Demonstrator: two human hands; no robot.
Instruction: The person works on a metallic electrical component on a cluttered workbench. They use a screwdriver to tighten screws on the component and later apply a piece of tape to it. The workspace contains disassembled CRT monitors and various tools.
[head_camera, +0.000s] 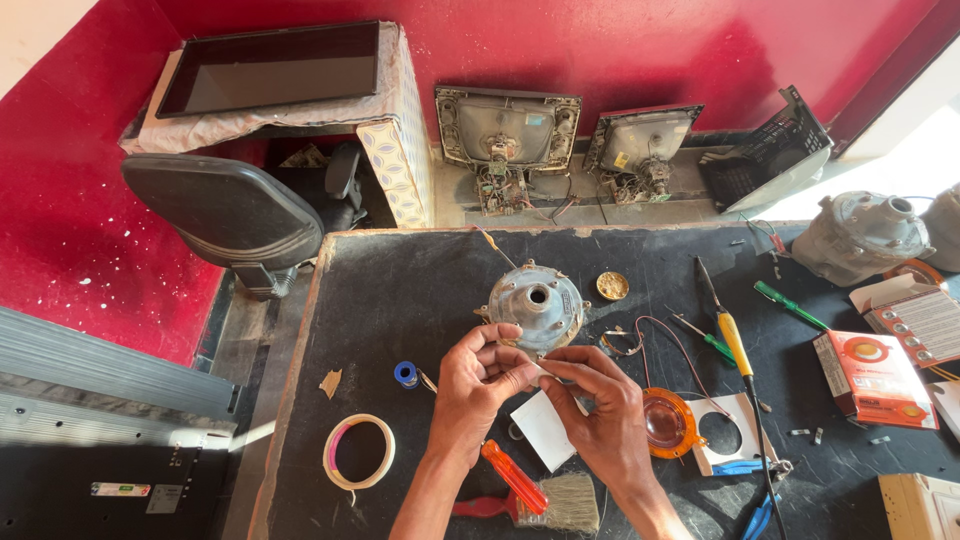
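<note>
Two bare forearms come up from the bottom edge, each ending in a bare hand: the left hand (478, 380) and the right hand (600, 400). No sleeve, glove, watch, ring or band shows on either arm up to where the frame cuts them off near the elbow. The arms are lean, the knuckles and finger joints stand out clearly, the nails that show are cut short, and nothing else of the person's body or clothing is in view.
</note>
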